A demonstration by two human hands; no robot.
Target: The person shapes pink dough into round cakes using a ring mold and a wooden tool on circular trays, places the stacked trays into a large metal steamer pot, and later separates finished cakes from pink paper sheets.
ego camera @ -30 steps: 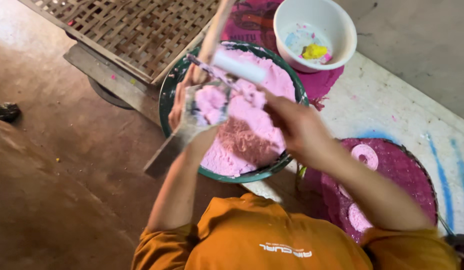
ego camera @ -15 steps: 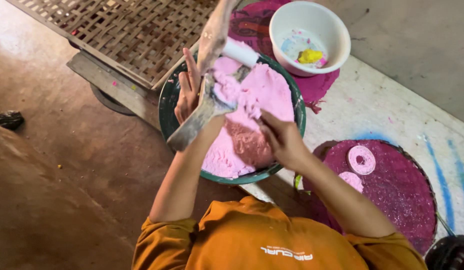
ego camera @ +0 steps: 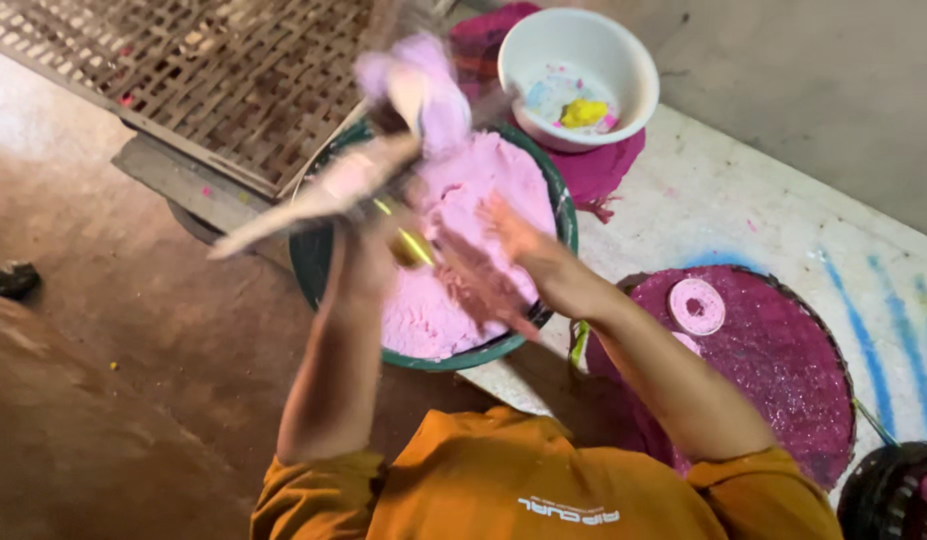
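Where hands blur, grip untellable: green basin (ego camera: 309, 270) of pink dough (ego camera: 464, 200), white bowl (ego camera: 624, 60) with yellow lump (ego camera: 584, 112)

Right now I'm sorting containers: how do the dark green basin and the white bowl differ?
The dark green basin is larger and heaped with pink dough; the white bowl is smaller, nearly empty, with a yellow lump. Both hands work over the basin; none touches the bowl. Both are round.

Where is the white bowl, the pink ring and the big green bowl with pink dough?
white bowl (ego camera: 624, 45), head view, on its inner wall at the right.
pink ring (ego camera: 697, 306), head view, on its flat band beside the hole.
green bowl (ego camera: 309, 265), head view, on its bare left rim.
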